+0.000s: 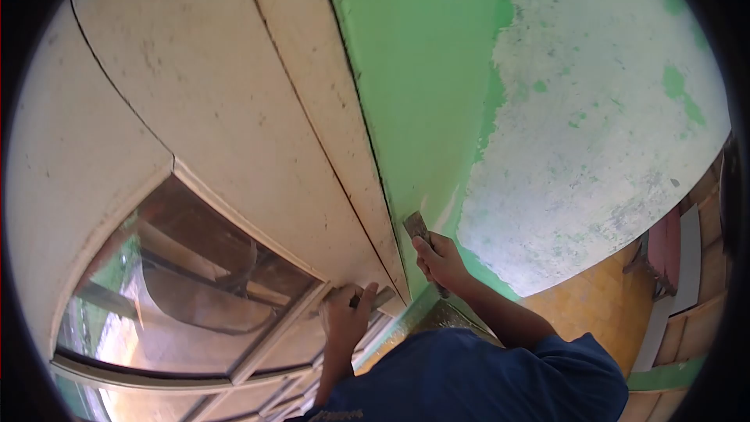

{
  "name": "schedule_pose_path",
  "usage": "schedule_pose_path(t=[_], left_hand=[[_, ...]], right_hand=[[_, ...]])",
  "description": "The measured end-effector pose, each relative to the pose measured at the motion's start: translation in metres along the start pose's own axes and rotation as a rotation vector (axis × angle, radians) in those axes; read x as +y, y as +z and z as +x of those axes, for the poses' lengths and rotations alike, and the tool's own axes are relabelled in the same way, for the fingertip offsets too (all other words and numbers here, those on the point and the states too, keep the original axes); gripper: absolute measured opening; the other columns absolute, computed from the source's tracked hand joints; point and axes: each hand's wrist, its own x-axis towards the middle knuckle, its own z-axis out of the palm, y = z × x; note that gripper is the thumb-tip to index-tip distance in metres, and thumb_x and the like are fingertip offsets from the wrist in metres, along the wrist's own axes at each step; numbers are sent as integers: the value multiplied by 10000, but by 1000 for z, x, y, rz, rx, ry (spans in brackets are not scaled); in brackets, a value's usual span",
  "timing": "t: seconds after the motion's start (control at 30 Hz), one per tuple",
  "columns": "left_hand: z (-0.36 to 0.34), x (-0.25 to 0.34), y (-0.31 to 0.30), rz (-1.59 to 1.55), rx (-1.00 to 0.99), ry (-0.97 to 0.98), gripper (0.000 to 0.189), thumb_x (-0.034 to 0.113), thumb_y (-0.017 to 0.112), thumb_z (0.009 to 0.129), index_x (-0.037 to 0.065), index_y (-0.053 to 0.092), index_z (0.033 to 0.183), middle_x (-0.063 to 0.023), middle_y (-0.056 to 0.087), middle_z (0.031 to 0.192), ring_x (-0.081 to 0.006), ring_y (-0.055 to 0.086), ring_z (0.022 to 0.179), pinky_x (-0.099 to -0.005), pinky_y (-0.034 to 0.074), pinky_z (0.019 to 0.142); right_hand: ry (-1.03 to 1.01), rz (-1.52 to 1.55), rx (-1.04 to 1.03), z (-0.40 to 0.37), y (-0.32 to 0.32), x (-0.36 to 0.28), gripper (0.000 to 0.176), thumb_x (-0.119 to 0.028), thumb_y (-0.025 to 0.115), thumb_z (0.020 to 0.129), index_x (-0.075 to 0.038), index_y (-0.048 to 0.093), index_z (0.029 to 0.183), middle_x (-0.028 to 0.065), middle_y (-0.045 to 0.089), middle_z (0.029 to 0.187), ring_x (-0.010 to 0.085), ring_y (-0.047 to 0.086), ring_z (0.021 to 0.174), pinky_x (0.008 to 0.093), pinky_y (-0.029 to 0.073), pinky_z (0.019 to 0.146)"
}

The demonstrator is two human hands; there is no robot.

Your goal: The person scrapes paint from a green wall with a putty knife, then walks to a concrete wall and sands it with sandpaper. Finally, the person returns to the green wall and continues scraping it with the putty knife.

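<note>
My right hand (444, 262) is closed around a scraper (416, 224) with a flat, worn blade. The blade's tip lies at the green painted wall (422, 109), close to the corner where it meets the cream panelling (258, 109). Lower and to the left, my left hand (346, 314) is closed on a flat, greyish tool (383, 297) that looks like a second scraper. Part of that tool is hidden by my fingers, beside the window frame (312, 297). To the right of the green paint, a large whitish bare patch (601, 109) has ragged edges.
A glass window (203, 289) with reflections fills the lower left. Yellowish floor (594, 289) shows below the wall. At the far right are a reddish bench-like piece (664, 246) and a grey board (687, 258).
</note>
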Motion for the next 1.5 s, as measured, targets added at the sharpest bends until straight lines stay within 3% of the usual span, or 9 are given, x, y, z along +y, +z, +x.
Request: schedule_pose_path(t=[0.23, 0.27, 0.4, 0.63, 0.73, 0.9, 1.03, 1.2, 1.5], left_hand=[[-3, -5, -5, -88, -37, 4, 312, 246, 687, 781, -9, 597, 625, -133, 536, 553, -247, 499, 526, -356, 387, 524], [-3, -6, -6, -120, -47, -13, 307, 238, 687, 783, -9, 594, 627, -129, 532, 548, -244, 498, 527, -355, 385, 523], [-6, -10, -7, -122, -10, 40, 295, 211, 688, 789, -15, 582, 632, -114, 507, 528, -223, 479, 501, -344, 371, 505], [-9, -17, -9, -191, -44, 10, 296, 209, 682, 801, -18, 583, 638, -96, 487, 513, -180, 454, 465, -320, 356, 477], [-9, -14, -12, -180, -41, 30, 298, 216, 677, 807, -16, 587, 643, -96, 500, 512, -175, 458, 461, -316, 362, 477], [-12, -8, -15, -201, -54, 5, 302, 141, 664, 811, -9, 507, 601, -39, 449, 510, -97, 385, 479, -277, 318, 466], [-11, -15, -15, -173, -65, 22, 321, 242, 667, 818, -15, 589, 642, -91, 508, 504, -167, 462, 453, -314, 371, 478], [-12, -15, -15, -203, -51, 43, 333, 247, 667, 817, -10, 584, 623, -81, 500, 488, -174, 458, 439, -310, 384, 483], [-12, -18, -11, -186, -24, 37, 278, 172, 679, 797, -15, 571, 622, -68, 527, 504, -104, 455, 454, -279, 368, 461]], right_hand=[[-12, -116, -36, -10, -28, -63, 418, -429, 544, 891, -34, 491, 1013, 19, 489, 606, 80, 452, 490, 242, 396, 447], [-23, -124, -62, -10, -33, -72, 515, -411, 564, 883, -52, 394, 1211, 36, 497, 638, 85, 458, 499, 239, 396, 445], [-157, -100, -84, -14, -41, -104, 610, -351, 575, 884, -94, 248, 1330, 56, 501, 700, 94, 466, 503, 240, 397, 438], [-245, -257, 66, -6, -59, -132, 607, -369, 487, 921, -71, 234, 1385, 103, 529, 840, 112, 478, 517, 254, 412, 452], [-287, -329, 100, -7, -62, -151, 601, -362, 435, 943, -58, 209, 1410, 187, 567, 1018, 202, 587, 702, 303, 485, 625], [-620, -497, 254, 13, -71, -167, 509, -292, 430, 953, -4, 327, 1360, 220, 479, 1289, 313, 467, 1197, 366, 341, 998], [-708, -535, 288, 25, -76, -187, 440, -223, 439, 956, -30, 384, 1347, 143, 551, 1213, 174, 547, 991, 298, 439, 841], [-875, -567, 338, 30, -77, -226, 404, -190, 438, 954, -16, 420, 1319, 161, 514, 1279, 215, 498, 1158, 312, 375, 962], [-1152, -718, 445, 47, -52, -318, 423, -262, 439, 941, 20, 470, 1256, 241, 537, 1198, 357, 529, 1103, 363, 389, 953]])
